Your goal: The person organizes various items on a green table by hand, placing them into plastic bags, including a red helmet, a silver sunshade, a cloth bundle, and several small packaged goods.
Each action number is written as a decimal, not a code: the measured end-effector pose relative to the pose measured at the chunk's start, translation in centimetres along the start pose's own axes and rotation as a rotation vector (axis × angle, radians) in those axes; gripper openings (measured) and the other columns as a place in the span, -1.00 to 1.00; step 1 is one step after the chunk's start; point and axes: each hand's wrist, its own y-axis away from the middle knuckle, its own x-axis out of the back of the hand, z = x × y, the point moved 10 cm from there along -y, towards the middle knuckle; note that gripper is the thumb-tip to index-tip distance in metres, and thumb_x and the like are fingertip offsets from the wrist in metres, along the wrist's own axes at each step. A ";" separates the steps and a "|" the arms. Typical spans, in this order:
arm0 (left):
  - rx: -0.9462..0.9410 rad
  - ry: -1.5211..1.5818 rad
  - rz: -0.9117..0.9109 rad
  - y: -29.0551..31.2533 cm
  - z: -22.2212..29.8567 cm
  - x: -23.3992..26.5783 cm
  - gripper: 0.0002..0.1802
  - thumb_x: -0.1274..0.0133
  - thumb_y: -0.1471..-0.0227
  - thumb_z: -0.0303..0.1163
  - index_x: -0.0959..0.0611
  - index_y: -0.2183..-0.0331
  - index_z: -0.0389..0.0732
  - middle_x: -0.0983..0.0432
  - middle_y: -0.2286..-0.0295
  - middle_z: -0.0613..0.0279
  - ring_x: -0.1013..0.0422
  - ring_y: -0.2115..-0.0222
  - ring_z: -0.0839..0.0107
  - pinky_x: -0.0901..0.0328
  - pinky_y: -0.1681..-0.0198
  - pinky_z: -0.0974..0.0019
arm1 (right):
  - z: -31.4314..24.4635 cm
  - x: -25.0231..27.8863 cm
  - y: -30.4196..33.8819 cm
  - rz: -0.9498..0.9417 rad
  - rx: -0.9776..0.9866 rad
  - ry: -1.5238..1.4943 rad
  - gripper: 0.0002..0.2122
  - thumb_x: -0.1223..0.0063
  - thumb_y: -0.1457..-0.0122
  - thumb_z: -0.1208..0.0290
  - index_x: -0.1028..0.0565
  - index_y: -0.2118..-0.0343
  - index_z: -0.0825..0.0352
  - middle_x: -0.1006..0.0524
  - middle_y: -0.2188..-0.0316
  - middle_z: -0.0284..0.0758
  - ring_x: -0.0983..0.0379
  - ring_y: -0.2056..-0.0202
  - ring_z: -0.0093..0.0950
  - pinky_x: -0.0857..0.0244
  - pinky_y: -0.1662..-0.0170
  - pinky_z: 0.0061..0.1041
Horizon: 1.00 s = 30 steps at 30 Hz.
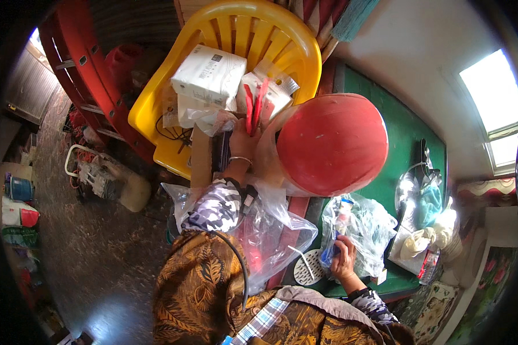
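Note:
My left hand (243, 145), a bracelet at its wrist, is closed round the lower end of a red two-handled tool (253, 112). The tool's kind is unclear. It stands upright beside a brown cardboard box (201, 155), in front of a yellow plastic chair (296, 29). White packages (209, 76) lie on the chair. At the green table (357, 83), my right hand (343, 260) has bent fingers at a blue item (328, 253) beside a clear plastic bag (362, 230). The bag partly hides what is inside. Another clear bag (270, 221) hangs below my left arm.
A large red rounded thing (334, 144) stands between my hands and covers part of the table. Farther right are pale gloves (418, 242) and a teal cloth (429, 207). At left stand a red ladder (86, 75) and a machine with a pale handle (98, 178).

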 end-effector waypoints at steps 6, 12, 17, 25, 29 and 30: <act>-0.100 -0.200 -0.199 -1.3 3.6 0.6 -0.69 -0.14 0.20 -0.26 -0.55 0.33 -0.16 -0.54 0.37 -0.06 -0.47 0.34 -0.04 -0.37 0.26 0.05 | 0.1 0.0 0.1 0.010 0.006 -0.001 -0.57 0.16 0.21 0.52 -0.38 0.14 0.31 -0.38 0.10 -0.13 -0.32 0.10 -0.14 -0.16 0.01 -0.21; -0.057 0.341 0.192 -2.6 0.2 3.1 -0.66 -0.19 0.21 -0.38 -0.56 0.31 -0.33 -0.57 0.38 0.10 -0.49 0.35 0.21 -0.36 0.23 0.22 | -0.1 0.0 -0.1 0.002 0.002 -0.021 -0.56 0.16 0.21 0.52 -0.38 0.13 0.30 -0.38 0.09 -0.13 -0.32 0.11 -0.13 -0.17 0.04 -0.20; -0.255 -0.054 0.046 -2.6 3.0 0.9 -0.66 -0.15 0.17 -0.27 -0.57 0.32 -0.26 -0.52 0.38 -0.02 -0.44 0.30 0.05 -0.34 0.20 0.13 | 0.0 0.1 -0.2 0.016 0.001 -0.024 -0.60 0.16 0.18 0.51 -0.39 0.16 0.30 -0.39 0.09 -0.15 -0.33 0.10 -0.15 -0.18 0.04 -0.20; -0.066 0.000 -0.033 -3.2 6.4 12.0 -0.63 -0.21 0.18 -0.15 -0.64 0.40 -0.26 -0.57 0.47 -0.06 -0.52 0.40 0.06 -0.39 0.36 0.14 | 0.1 -0.1 0.1 0.015 -0.025 -0.004 -0.61 0.16 0.19 0.51 -0.40 0.18 0.31 -0.41 0.11 -0.15 -0.34 0.09 -0.16 -0.18 0.03 -0.24; -0.085 -0.126 -0.130 -1.5 2.7 14.0 -0.67 -0.19 0.08 -0.24 -0.63 0.30 -0.27 -0.60 0.47 0.10 -0.54 0.45 0.30 -0.37 0.37 0.22 | 0.2 0.0 -0.2 0.014 0.005 -0.046 -0.61 0.15 0.19 0.49 -0.41 0.18 0.31 -0.40 0.12 -0.14 -0.34 0.12 -0.16 -0.19 0.06 -0.24; -0.121 -0.205 -0.083 -1.1 3.6 13.3 -0.64 -0.20 0.13 -0.20 -0.62 0.31 -0.26 -0.58 0.47 0.00 -0.54 0.43 0.16 -0.37 0.36 0.17 | 0.1 0.0 0.2 0.026 -0.018 -0.037 -0.60 0.15 0.20 0.50 -0.41 0.18 0.31 -0.40 0.12 -0.15 -0.34 0.11 -0.16 -0.19 0.07 -0.24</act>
